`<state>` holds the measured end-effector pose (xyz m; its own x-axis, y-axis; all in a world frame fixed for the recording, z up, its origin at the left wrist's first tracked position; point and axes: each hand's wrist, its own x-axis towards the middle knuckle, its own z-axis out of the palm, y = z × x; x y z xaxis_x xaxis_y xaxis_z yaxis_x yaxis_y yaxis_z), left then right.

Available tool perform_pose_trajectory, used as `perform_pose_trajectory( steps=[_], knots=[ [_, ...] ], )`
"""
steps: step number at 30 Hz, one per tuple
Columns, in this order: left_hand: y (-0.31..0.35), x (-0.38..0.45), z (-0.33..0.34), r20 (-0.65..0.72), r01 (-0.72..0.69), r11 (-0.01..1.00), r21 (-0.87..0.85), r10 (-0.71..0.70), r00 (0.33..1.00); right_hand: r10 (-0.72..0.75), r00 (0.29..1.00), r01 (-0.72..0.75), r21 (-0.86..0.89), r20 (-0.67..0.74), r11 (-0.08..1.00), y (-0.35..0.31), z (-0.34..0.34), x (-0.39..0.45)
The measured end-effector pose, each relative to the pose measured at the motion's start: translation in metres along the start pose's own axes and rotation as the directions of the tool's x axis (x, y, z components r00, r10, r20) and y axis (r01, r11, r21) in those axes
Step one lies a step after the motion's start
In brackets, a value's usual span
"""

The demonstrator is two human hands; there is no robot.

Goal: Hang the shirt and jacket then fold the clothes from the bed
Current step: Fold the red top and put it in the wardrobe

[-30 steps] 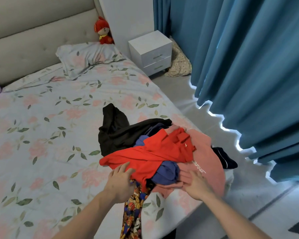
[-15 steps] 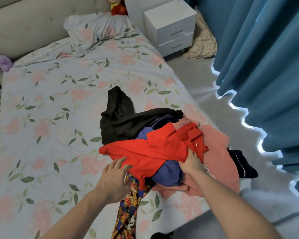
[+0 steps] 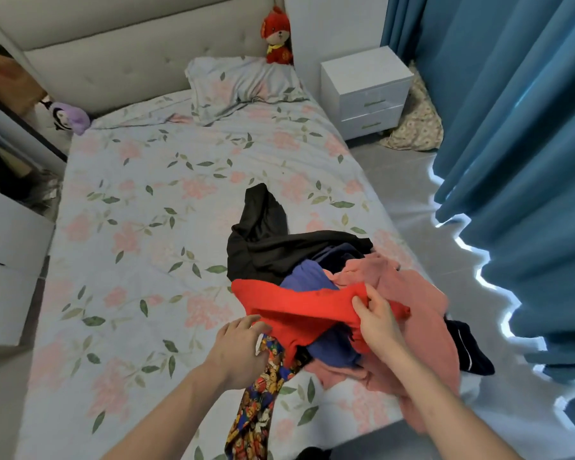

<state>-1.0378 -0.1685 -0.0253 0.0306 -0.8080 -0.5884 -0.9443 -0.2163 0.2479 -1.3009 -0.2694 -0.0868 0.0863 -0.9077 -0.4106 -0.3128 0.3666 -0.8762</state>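
Floral bedding in pale blue with pink blossoms is covering the bed (image 3: 153,227), which is filling most of the view, with a padded grey headboard (image 3: 130,54) running along its far end. At the near right edge of the mattress a pile of clothes is lying in a heap: a black garment (image 3: 266,240) at the back, a blue one (image 3: 307,277) partly buried, a pink sweatshirt (image 3: 415,293) spreading to the right, and a red garment (image 3: 299,303) draped across the top. The right hand (image 3: 377,322) is pinching a fold of the red garment between thumb and fingers. The left hand (image 3: 239,350) is lying open with fingers extended, its fingertips touching a cartoon-print cloth (image 3: 256,410) that is hanging over the near edge of the bed. A matching pillow (image 3: 243,84) is resting by the headboard, a red plush toy (image 3: 278,36) sitting behind it, and a white nightstand (image 3: 365,91) is standing beside teal curtains (image 3: 518,127).
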Motion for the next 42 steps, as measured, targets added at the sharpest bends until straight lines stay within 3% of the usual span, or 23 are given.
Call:
perform_pose_trajectory(
  steps=[3,7,14,18,22,25,27,32,37,39,42],
  knots=[
    [-0.002,-0.024,-0.015,-0.051,-0.034,0.997,-0.066,0.031,0.998,-0.117,0.987,0.093,0.202,0.110,0.975,-0.059,-0.005,-0.044],
    [-0.007,-0.058,-0.034,-0.144,-0.119,0.972,-0.200,0.090,0.985,-0.189,0.950,0.088,0.365,0.249,0.927,-0.130,-0.008,-0.100],
    [-0.023,-0.104,-0.059,-0.339,-0.402,0.829,-0.389,0.277,0.899,-0.203,0.797,0.183,0.091,0.569,0.979,-0.196,0.013,-0.182],
    [-0.032,-0.125,-0.080,-0.332,-0.618,0.694,-0.368,0.523,0.785,-0.149,0.765,0.248,-0.073,0.626,0.966,-0.200,0.044,-0.209],
    [-0.073,-0.136,-0.093,-0.373,-0.713,0.673,-0.197,0.621,0.689,-0.119,0.825,0.222,-0.123,0.553,0.967,-0.197,0.084,-0.241],
    [-0.120,-0.155,-0.110,-0.424,-0.675,0.686,-0.272,0.544,0.724,-0.147,0.917,0.241,-0.220,0.372,0.945,-0.186,0.108,-0.265],
    [-0.148,-0.175,-0.122,-0.418,-0.675,0.641,-0.366,0.535,0.734,-0.143,0.960,0.219,-0.325,0.240,0.920,-0.169,0.131,-0.283],
    [-0.175,-0.231,-0.144,-0.425,-0.782,0.537,-0.316,0.657,0.623,-0.004,0.996,0.040,-0.393,0.093,0.919,-0.115,0.213,-0.318],
    [-0.182,-0.266,-0.171,-0.452,-0.851,0.453,-0.266,0.721,0.525,-0.177,0.980,0.130,-0.383,-0.089,0.914,-0.087,0.248,-0.331],
    [-0.191,-0.268,-0.178,-0.488,-0.846,0.483,-0.228,0.695,0.528,-0.125,0.983,0.074,-0.339,-0.132,0.938,-0.082,0.244,-0.331],
    [-0.220,-0.253,-0.183,-0.568,-0.764,0.609,-0.211,0.560,0.603,-0.057,0.983,0.014,-0.242,-0.172,0.970,-0.085,0.234,-0.332]
  ],
)
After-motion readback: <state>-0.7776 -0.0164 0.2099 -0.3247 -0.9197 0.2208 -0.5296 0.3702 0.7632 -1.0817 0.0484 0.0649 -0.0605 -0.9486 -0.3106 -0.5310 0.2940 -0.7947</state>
